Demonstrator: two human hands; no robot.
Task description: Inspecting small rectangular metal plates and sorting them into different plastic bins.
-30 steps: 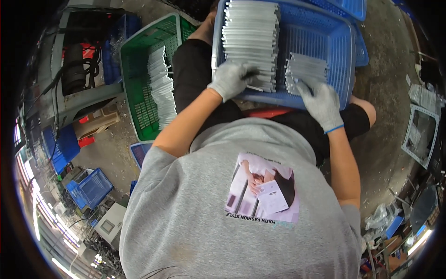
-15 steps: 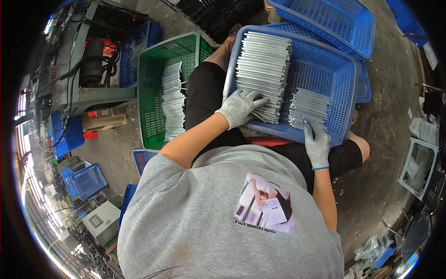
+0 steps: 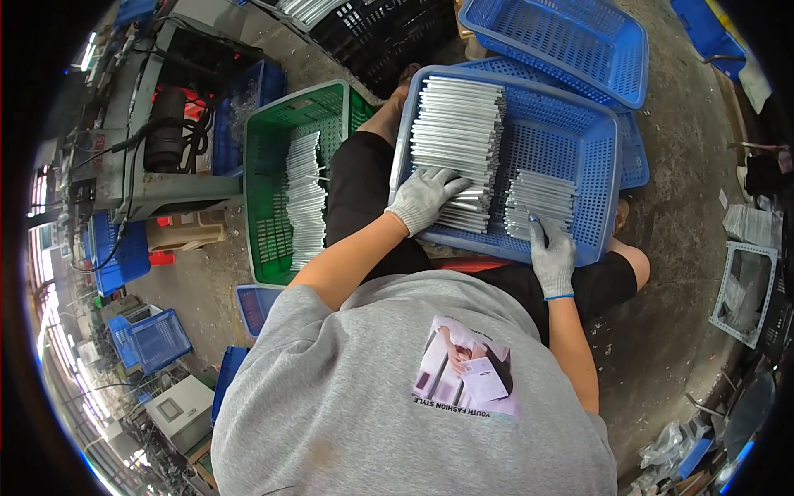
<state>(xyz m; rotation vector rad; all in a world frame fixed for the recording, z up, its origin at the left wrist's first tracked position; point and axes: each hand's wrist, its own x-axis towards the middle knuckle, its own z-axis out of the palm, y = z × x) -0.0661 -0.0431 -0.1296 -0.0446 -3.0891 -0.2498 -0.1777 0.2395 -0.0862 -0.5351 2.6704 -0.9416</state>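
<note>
A blue perforated plastic basket [image 3: 597, 140] lies across my lap, holding two rows of thin silvery metal tubes. In its left half is the long row of tubes [image 3: 456, 124]; a shorter row of tubes [image 3: 542, 197] lies on the right. My left hand [image 3: 423, 197], in a pale knitted glove, rests flat on the near end of the long row, fingers spread. My right hand [image 3: 552, 255], gloved alike, is at the basket's near edge beside the short row. Its thumb and fingers are apart, and a dark blue fingertip touches or nearly touches the tubes. I see nothing held.
Left of my legs stands a green crate [image 3: 258, 186] with more metal tubes [image 3: 306, 202]. Another blue basket [image 3: 571, 70] sits beyond the lap basket, near a black crate [image 3: 385, 41]. A machine frame [image 3: 186, 188] with cables is at the left.
The basket and my surroundings sit slightly lower in the picture. My left hand has flattened a little over the long row; my right hand stays beside the short row.
</note>
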